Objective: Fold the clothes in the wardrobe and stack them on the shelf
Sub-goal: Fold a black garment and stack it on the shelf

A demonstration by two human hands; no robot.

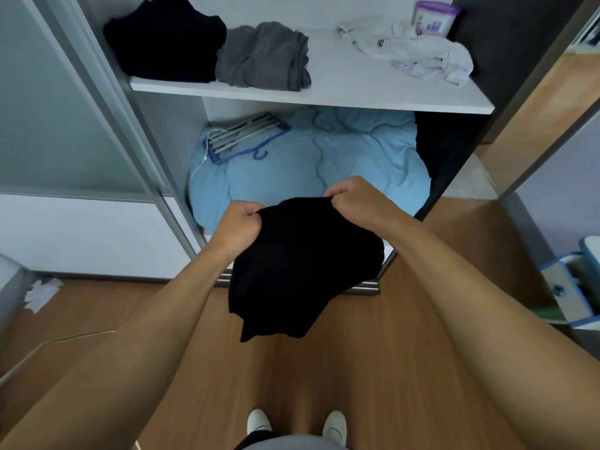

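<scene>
Gripping the upper edge of a black top [302,264] with left hand [242,222] and right hand [354,198], fingers curled tight into the cloth; rest of it hanging near, in front of the wardrobe [168,125], above the floor [373,368]. On the far shelf [341,82], left: black pile [165,40] touching a grey pile [263,56]. Right: crumpled white garment [418,50] beside a tub [433,19]. Below the shelf, blue duvet [324,157] with hangers [243,138] on its left.

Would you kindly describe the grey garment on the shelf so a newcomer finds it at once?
Start at the white shelf above the blue bedding. Two bundles sit at its left end; the grey garment is the right one, touching the black bundle, and the only grey piece.
</scene>
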